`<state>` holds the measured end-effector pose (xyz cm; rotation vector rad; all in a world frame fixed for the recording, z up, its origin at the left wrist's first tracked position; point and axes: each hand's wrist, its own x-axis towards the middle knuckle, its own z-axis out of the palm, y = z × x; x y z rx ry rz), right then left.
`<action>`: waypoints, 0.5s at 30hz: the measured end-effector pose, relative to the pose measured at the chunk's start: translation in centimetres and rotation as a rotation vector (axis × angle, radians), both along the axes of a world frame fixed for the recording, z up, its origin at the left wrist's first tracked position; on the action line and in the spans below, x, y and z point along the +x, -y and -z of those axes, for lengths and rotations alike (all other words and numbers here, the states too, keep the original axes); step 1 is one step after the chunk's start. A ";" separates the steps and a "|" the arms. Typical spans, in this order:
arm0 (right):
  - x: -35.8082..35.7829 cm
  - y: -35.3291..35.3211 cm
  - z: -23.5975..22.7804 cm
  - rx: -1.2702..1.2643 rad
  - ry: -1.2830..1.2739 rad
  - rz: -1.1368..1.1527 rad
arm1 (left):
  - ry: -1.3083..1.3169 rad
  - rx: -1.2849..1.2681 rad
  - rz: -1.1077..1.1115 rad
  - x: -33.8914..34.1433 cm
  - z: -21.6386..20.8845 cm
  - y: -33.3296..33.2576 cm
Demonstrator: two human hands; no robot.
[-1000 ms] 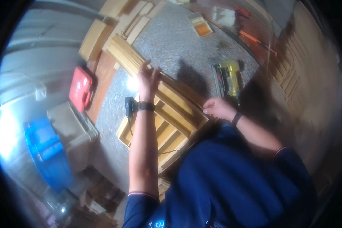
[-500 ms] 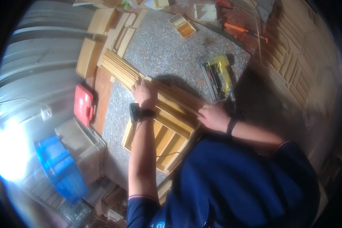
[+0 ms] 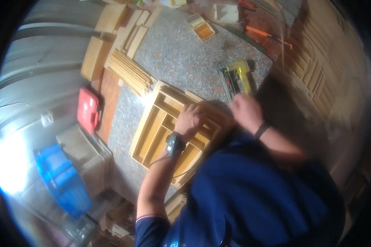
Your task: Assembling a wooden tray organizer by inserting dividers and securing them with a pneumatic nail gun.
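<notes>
Tray (image 3: pixel 153 119) first: the wooden one with all the compartments sat askew by the near edge of the speckled tabletop (image 3: pixel 179 45), and a bundle of thin wood strips (image 3: pixel 130 72) lay toward the left edge, one end just beside the tray's far corner. So, what had changed in the last second: my left hand (image 3: pixel 189 120) had been up at that far corner, right next to the strips, and by now it was back over the middle of the tray, on the dividers. That uncovered the corner, and way more of the compartments showed. My right hand (image 3: pixel 246 111) had left the tray's right-hand corner too and was up by the yellow nail gun (image 3: pixel 243 76), near the right corner of the tabletop. For the work, I'd say that meant the tray was down to one hand, with the other right at the tool.

Pose-wise, my left forearm came up from below, wrist device (image 3: pixel 175 144) on top, palm down, fingers bent and fairly close together. Couldn't tell if they were pinching a divider or just resting there. My right arm reached in from the lower right, wristband (image 3: pixel 261 129) showing, hand overlapping the nail gun's near end. It was pretty blurry, so honestly no clue whether those fingers were wrapped round the tool or only beside it.
</notes>
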<state>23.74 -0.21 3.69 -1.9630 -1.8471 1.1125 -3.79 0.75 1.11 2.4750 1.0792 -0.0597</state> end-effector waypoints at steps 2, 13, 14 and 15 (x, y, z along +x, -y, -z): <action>3.2 -1.5 2.9 0.230 0.266 0.146 | 0.049 0.043 0.015 0.1 0.3 -0.2; 5.0 -10.0 7.4 -0.432 -0.741 0.370 | 0.144 0.075 0.077 1.4 1.6 -0.8; 4.5 -10.5 7.2 -0.464 -0.828 0.356 | 0.143 0.072 0.079 1.5 1.5 -0.8; 3.9 -10.9 7.1 -0.497 -0.855 0.327 | 0.141 0.055 0.082 1.5 1.1 -0.8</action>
